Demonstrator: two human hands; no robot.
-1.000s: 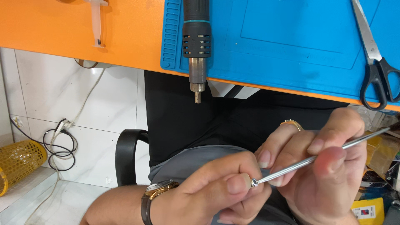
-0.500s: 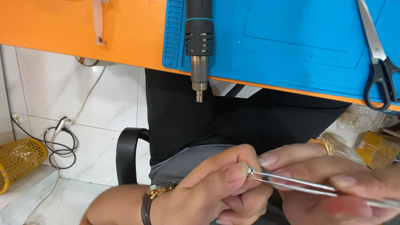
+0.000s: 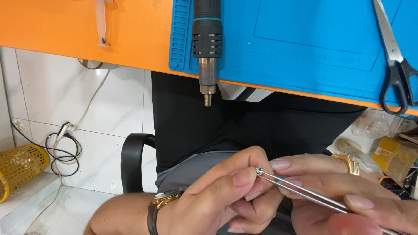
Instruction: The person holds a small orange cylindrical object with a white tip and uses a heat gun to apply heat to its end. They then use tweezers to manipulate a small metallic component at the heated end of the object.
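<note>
Left hand: below the orange table edge, over the lap; forearm enters from lower left, wrist strapped with a watch; fingers curled, thumb and forefinger pinched together at the tips.

Right hand: just right of the left, touching it; fingers extended leftward, ring on one finger, thumb and fingers closed on a slim metal tool.

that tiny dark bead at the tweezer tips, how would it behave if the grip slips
The bead looks round and tiny, so it would probably roll away. It likely weighs almost nothing. Only the thin tweezers tips pinch it above the lap, so it could easily drop from view.
</note>
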